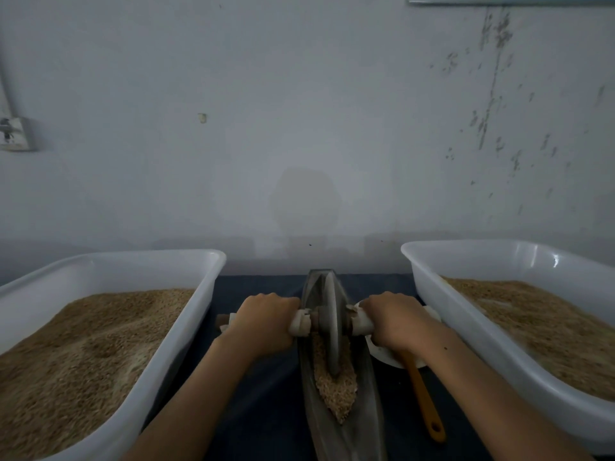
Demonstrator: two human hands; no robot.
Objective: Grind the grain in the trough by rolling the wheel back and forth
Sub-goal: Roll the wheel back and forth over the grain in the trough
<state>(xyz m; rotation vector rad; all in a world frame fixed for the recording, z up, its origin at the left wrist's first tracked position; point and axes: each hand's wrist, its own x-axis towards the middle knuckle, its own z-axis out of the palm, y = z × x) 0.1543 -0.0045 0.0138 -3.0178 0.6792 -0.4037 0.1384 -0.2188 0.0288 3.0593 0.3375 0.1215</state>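
Grey wheel [329, 322] upright in trough [332, 427], left hand [266, 322] and right hand [394, 322] curled tight round its axle handles [299, 322]

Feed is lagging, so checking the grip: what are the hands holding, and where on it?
Both grip the wheel's axle handles: left hand on the left end, right hand on the right end.

Two white plastic tubs of brown grain, one left [109, 271] and one right [499, 257], flank a dark blue tabletop [259, 394] bearing an orange-handled utensil [424, 397].
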